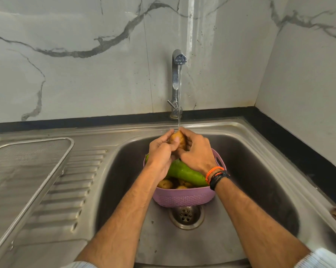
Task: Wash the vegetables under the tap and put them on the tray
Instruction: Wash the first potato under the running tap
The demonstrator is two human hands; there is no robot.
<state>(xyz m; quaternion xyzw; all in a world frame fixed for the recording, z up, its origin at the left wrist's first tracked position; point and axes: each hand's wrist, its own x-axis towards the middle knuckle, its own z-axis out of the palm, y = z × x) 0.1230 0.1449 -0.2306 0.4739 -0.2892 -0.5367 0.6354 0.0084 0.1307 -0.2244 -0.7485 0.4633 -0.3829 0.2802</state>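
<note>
Head view. Both hands hold one potato [178, 141] directly under the stream from the tap [176, 74], above the sink [260, 151], so runoff falls into the basin. The left hand [160, 153] has its grip curled round the potato's near side, thumb pressed on the skin, apparently to rub it. The right hand [197, 153] has its grip closed over the far and right side, steadying it in the water.

Beneath the hands a pink perforated basket [182, 197] sits in the basin just behind the drain [186, 214]; water can pass through it. It contains a long green gourd [184, 172] lying across more potatoes [165, 184], presumably awaiting washing.

The mesh tray [28, 161] rests on the ribbed drainboard to the left, well apart from the basket, with nothing visible on it. Judgement: task at an early stage.
</note>
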